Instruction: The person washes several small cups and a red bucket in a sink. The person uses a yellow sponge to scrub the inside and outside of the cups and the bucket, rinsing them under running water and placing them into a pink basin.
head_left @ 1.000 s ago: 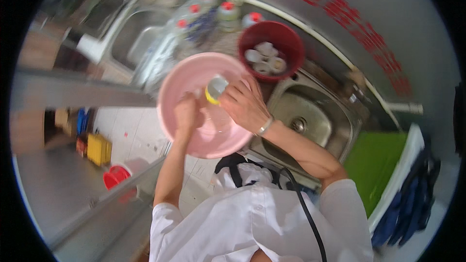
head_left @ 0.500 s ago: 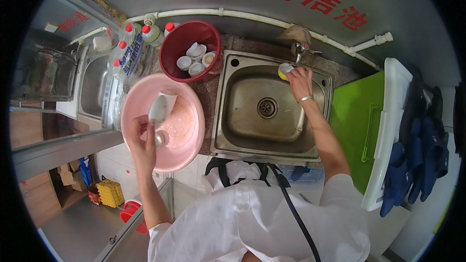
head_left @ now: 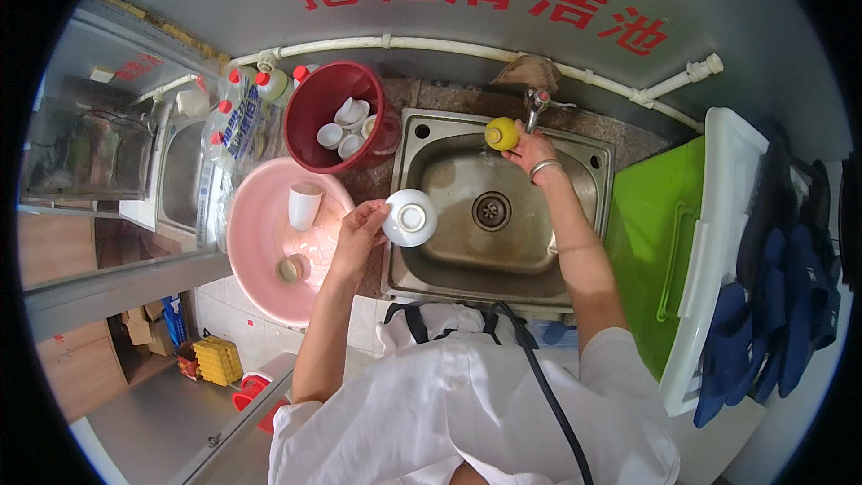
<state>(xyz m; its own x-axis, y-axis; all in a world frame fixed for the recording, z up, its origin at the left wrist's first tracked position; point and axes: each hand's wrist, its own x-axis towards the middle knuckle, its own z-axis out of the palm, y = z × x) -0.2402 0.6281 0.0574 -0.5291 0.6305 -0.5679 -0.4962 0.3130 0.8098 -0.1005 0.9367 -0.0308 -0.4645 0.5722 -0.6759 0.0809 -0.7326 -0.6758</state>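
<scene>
In my left hand is a small white bowl, pinched at its rim with the ringed foot facing up, over the sink's left edge. My right hand grips a small yellow cup below the tap, with its base turned towards me. Beneath them lies the steel sink; its drain shows. A pink basin to the left holds a tall white cup and a smaller pale cup. Behind it, a dark red bucket contains several white cups.
Bottles with red caps stand at the back left. A pale pipe runs along the back wall. To the right is a green box with a white edge, and blue slippers hang beyond it.
My left hand has carried the white bowl from above the pink basin rightwards to the sink. My right hand has turned the yellow cup and shifted it slightly left.
</scene>
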